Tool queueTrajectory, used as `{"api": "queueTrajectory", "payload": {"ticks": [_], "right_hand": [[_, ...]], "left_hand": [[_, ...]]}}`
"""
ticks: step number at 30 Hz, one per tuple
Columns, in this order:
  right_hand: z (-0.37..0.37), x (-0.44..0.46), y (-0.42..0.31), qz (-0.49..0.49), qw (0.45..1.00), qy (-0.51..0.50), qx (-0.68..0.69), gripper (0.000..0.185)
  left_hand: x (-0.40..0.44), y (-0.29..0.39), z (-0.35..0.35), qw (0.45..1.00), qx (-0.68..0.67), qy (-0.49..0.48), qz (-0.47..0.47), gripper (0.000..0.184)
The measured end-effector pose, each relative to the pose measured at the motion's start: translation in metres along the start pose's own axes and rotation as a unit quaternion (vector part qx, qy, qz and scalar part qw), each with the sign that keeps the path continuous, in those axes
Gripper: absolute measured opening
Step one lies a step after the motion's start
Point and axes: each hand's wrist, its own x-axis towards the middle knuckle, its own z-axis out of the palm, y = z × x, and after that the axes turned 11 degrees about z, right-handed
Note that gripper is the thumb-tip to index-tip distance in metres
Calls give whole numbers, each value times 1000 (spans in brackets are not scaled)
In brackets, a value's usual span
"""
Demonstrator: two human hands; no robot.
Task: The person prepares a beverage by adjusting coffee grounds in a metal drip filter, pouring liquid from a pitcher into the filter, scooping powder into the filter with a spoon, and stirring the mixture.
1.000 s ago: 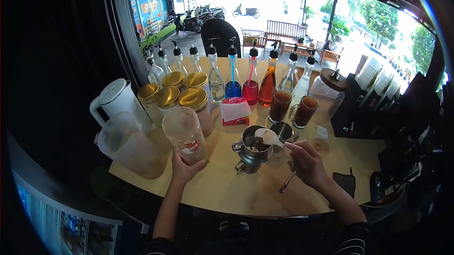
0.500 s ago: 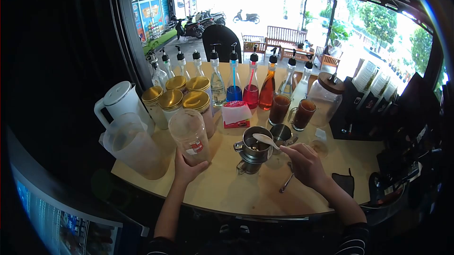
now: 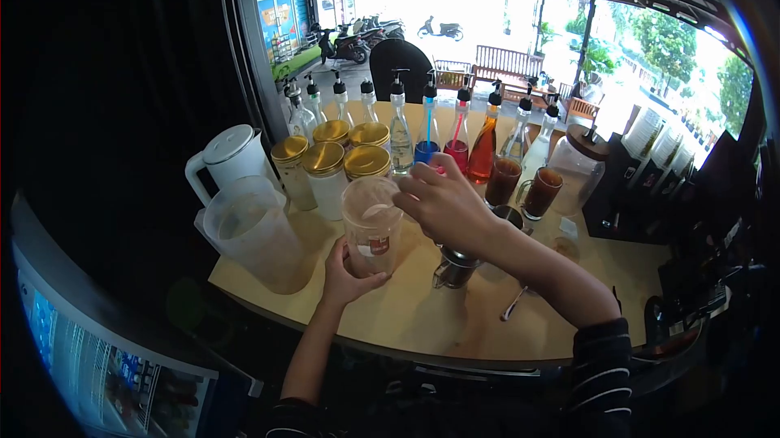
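My left hand [image 3: 348, 279] is wrapped round the lower part of a clear plastic jar [image 3: 374, 231] with a red and white label, keeping it upright with its mouth open. Over that mouth is my right hand [image 3: 447, 204], fingers pinched on a pale spoon [image 3: 377, 210] whose bowl sits inside the jar. What the jar contains is hard to make out. Under my right forearm, a metal coffee drip filter [image 3: 460, 258] rests on a small glass mug [image 3: 452, 277], its top hidden. A second metal cup [image 3: 510, 216] stands just behind it, partly covered.
Gold-lidded jars [image 3: 367, 161], a white pitcher [image 3: 236, 163] and a translucent jug [image 3: 248, 231] stand left. Several pump bottles [image 3: 483, 149] line the back. Two glasses of brown drink [image 3: 543, 192] are at right; a metal spoon [image 3: 513, 305] lies near the front edge.
My right hand has moved left and up from the drip filter to the jar, taking the spoon into its mouth. The left hand keeps hold of the jar. The view has shifted slightly.
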Motion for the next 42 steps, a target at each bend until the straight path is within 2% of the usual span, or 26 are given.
{"api": "queueTrajectory", "payload": {"ticks": [1, 2, 4, 5, 7, 8, 10, 12, 14, 16, 18, 19, 20, 22, 23, 24, 26, 27, 29, 30, 32, 36, 38, 39, 41, 42], "right_hand": [[-3, 7, -2, -8, 998, -61, -10, 37], [0, 8, -1, -8, 998, -64, -10, 37], [5, 9, 2, -20, 997, 31, 74, 33], [3, 4, 5, -22, 997, 28, 73, 33], [-12, -13, 13, 61, 982, 48, 175, 29], [-14, -25, 20, 59, 982, 46, 173, 29], [-13, -60, 39, 190, 956, 80, 210, 31], [11, -102, 63, 274, 910, 127, 283, 32], [42, -148, 82, 390, 865, 137, 284, 34], [73, -187, 89, 461, 838, 148, 251, 31], [100, -215, 85, 485, 827, 144, 244, 30], [103, -222, 83, 512, 814, 134, 240, 29], [107, -229, 83, 517, 811, 137, 239, 29], [113, -232, 77, 551, 736, 144, 365, 30], [120, -233, 77, 557, 695, 161, 425, 28], [125, -234, 78, 558, 691, 162, 430, 28], [133, -239, 80, 583, 671, 122, 442, 21], [137, -241, 78, 586, 667, 122, 443, 21], [141, -243, 72, 519, 633, 170, 549, 15], [141, -244, 70, 522, 632, 171, 547, 15], [137, -244, 68, 482, 615, 193, 594, 12], [108, -236, 63, 510, 616, 184, 572, 10], [99, -234, 61, 505, 580, 215, 602, 9], [97, -235, 62, 506, 580, 217, 600, 9], [92, -236, 64, 510, 531, 222, 640, 9], [91, -237, 68, 510, 534, 222, 637, 9]], "left_hand": [[0, 0, 0, 1000, -1, 0, -2, 90], [0, -1, 0, 1000, -14, 4, -3, 89], [0, -5, 3, 999, -30, 10, -3, 88], [0, -7, 3, 999, -41, 15, -6, 87], [0, -11, 3, 998, -53, 20, -8, 86], [0, -11, 3, 999, -40, 23, -6, 87], [-1, -12, 3, 999, -28, 26, -3, 87], [1, -13, 2, 999, 27, 7, -24, 90], [-1, -13, 4, 998, 46, 20, -25, 91], [-6, -12, 3, 997, 66, 33, -25, 92], [-6, -10, 4, 988, 93, 120, 29, 95], [1, 14, 8, 981, 85, 163, 61, 83], [0, 13, 12, 982, 84, 157, 64, 83], [-4, 23, 16, 955, 148, 246, 77, 64], [-2, 26, 19, 955, 160, 174, 179, 48], [3, 40, 26, 955, 164, 169, 179, 48], [12, 62, 43, 944, 191, 31, 268, 49], [20, 69, 54, 944, 192, 26, 267, 49], [37, 78, 78, 970, 111, 22, 216, 62], [44, 80, 90, 970, 109, 19, 216, 62], [52, 81, 108, 988, -75, 27, 136, 78], [55, 79, 117, 991, -106, -36, 77, 88], [56, 77, 115, 992, -97, -69, 39, 88], [58, 78, 115, 992, -99, -71, 40, 88], [58, 80, 114, 993, -84, -77, 38, 84], [58, 81, 116, 992, -88, -76, 40, 84]]}}
